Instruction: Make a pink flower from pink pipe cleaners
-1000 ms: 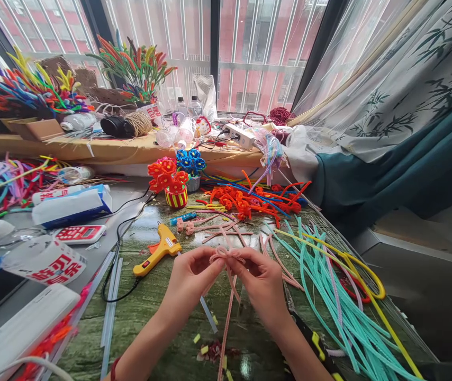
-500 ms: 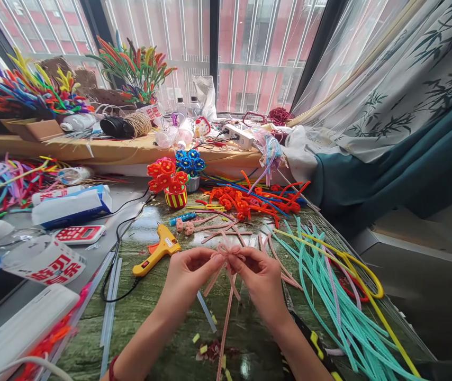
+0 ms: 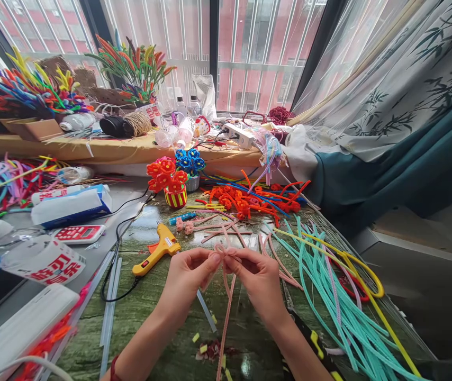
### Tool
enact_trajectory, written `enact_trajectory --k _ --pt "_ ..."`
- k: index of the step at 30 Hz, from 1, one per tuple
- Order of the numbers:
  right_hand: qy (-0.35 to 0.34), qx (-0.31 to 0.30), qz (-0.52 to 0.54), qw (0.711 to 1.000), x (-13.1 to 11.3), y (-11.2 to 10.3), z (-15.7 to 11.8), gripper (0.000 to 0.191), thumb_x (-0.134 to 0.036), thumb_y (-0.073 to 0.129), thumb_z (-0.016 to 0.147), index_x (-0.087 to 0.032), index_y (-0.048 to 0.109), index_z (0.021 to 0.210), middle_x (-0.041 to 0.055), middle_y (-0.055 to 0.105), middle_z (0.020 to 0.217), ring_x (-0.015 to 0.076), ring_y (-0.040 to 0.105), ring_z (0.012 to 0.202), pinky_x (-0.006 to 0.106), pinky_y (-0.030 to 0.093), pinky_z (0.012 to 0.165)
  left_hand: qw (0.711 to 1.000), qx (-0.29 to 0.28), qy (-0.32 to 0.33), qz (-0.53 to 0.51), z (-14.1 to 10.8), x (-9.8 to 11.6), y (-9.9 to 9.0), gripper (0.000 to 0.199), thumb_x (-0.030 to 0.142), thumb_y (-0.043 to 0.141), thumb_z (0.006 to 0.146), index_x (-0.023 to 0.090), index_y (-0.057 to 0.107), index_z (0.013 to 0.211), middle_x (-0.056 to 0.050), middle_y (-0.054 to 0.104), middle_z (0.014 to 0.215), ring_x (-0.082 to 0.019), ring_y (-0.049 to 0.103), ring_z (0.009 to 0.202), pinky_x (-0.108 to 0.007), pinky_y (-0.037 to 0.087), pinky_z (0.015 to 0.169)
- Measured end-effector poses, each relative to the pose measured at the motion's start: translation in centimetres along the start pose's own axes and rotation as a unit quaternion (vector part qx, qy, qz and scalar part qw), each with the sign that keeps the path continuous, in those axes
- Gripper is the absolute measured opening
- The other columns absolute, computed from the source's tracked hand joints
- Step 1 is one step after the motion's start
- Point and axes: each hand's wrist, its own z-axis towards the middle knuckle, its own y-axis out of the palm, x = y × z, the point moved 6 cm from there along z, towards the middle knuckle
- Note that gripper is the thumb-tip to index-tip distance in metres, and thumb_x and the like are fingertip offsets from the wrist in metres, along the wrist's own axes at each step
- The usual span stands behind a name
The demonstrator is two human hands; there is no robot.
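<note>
Between my two hands is a looped bunch of pink pipe cleaners (image 3: 221, 247), with long ends hanging down toward the table's front. My left hand (image 3: 194, 270) pinches its left side with thumb and forefinger. On the other side, my right hand (image 3: 255, 272) grips it the same way, the fingertips of both hands nearly meeting. Fingers partly hide the loops. Loose pink pipe cleaners (image 3: 279, 259) lie just beyond and to the right. Two small pink curled pieces (image 3: 184, 226) rest behind my left hand.
A yellow glue gun (image 3: 157, 251) with a black cord lies left of my hands. Turquoise pipe cleaners (image 3: 325, 291) spread at the right. Behind are red flowers in a striped pot (image 3: 175, 197) and a pile of orange pipe cleaners (image 3: 242, 201). Clear glue sticks (image 3: 110, 301) lie at left.
The pink loops have turned and drawn closer together between my fingertips, and fewer short ends show below. Both hands stay in nearly the same place.
</note>
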Motion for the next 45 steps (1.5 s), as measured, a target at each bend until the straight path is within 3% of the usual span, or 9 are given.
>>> enact_trajectory --k 13,19,22,26,32,36,40,43,45 --pt "0.022 0.006 0.031 0.999 -0.2 0.0 0.0 0.011 -0.028 0.076 0.073 -0.019 0.076 0.079 0.0037 0.074 0.074 0.0195 0.069 0.067 0.031 0.059 0.064 0.999 -0.024 0.004 0.041 0.0 0.7 0.1 0.033 0.045 0.068 0.076 0.011 0.066 0.073 0.005 0.046 0.051 -0.007 0.034 0.045 -0.018 0.025 0.042" --pt "0.035 -0.007 0.028 0.999 0.0 0.2 0.0 0.012 -0.028 0.076 0.073 -0.018 0.075 0.080 0.0030 0.072 0.072 0.0174 0.066 0.065 0.029 0.057 0.064 0.997 -0.018 0.055 0.056 0.1 1.2 0.2 0.023 0.035 0.073 0.072 0.013 0.070 0.078 -0.004 0.068 0.072 -0.015 0.060 0.066 -0.022 0.047 0.059" --pt "0.047 -0.006 0.026 0.999 0.0 0.3 0.0 0.015 -0.030 0.076 0.073 -0.017 0.074 0.080 0.0023 0.070 0.069 0.0163 0.064 0.063 0.028 0.055 0.062 0.992 -0.002 0.083 0.093 -0.1 1.4 0.0 0.020 0.032 0.073 0.073 0.013 0.071 0.078 -0.006 0.072 0.076 -0.019 0.065 0.071 -0.025 0.051 0.065" --pt "0.051 -0.010 0.011 0.999 0.0 0.2 0.0 0.019 -0.034 0.076 0.073 -0.017 0.075 0.080 0.0012 0.067 0.065 0.0149 0.060 0.058 0.026 0.051 0.056 0.971 0.021 0.156 0.182 -0.5 2.2 -0.2 0.016 0.030 0.070 0.077 0.014 0.073 0.075 -0.006 0.072 0.070 -0.018 0.064 0.063 -0.024 0.050 0.058" --pt "0.077 -0.054 0.002 0.996 0.3 0.2 0.3 0.023 -0.038 0.074 0.073 -0.017 0.074 0.079 0.0016 0.066 0.067 0.0141 0.057 0.057 0.024 0.048 0.053 0.871 0.011 0.355 0.339 -1.7 3.8 0.5 0.012 0.019 0.062 0.085 0.015 0.071 0.078 -0.004 0.068 0.066 -0.013 0.059 0.055 -0.022 0.045 0.052" --pt "0.094 -0.086 -0.005 0.992 0.0 0.2 0.4 0.025 -0.039 0.075 0.073 -0.015 0.073 0.070 0.0003 0.062 0.060 0.0122 0.053 0.055 0.022 0.045 0.051 0.733 -0.030 0.510 0.449 -3.3 4.1 1.6 0.015 0.012 0.052 0.090 0.014 0.067 0.090 -0.005 0.067 0.070 -0.014 0.060 0.059 -0.025 0.047 0.056" --pt "0.155 -0.131 0.027 0.979 0.1 0.3 0.2 0.029 -0.042 0.075 0.071 -0.014 0.073 0.064 0.0005 0.062 0.058 0.0119 0.055 0.054 0.022 0.046 0.052 0.609 -0.086 0.583 0.531 -4.9 4.4 2.3 0.025 0.008 0.039 0.093 0.013 0.063 0.102 -0.006 0.068 0.075 -0.016 0.062 0.063 -0.026 0.051 0.058" --pt "0.217 -0.170 0.084 0.958 0.4 0.5 -0.1 0.028 -0.042 0.078 0.067 -0.014 0.075 0.067 -0.0001 0.064 0.059 0.0110 0.056 0.052 0.023 0.050 0.054 0.560 -0.127 0.613 0.543 -5.8 4.4 2.4 0.033 0.005 0.032 0.093 0.011 0.062 0.107 -0.008 0.071 0.084 -0.017 0.064 0.070 -0.026 0.054 0.065" --pt "0.221 -0.174 0.104 0.954 0.4 0.6 -0.1 0.027 -0.041 0.079 0.066 -0.014 0.075 0.067 0.0001 0.065 0.060 0.0110 0.058 0.052 0.023 0.051 0.055 0.558 -0.123 0.625 0.532 -5.9 4.3 2.2 0.034 0.006 0.032 0.093 0.010 0.062 0.109 -0.010 0.073 0.092 -0.019 0.066 0.080 -0.027 0.054 0.074"
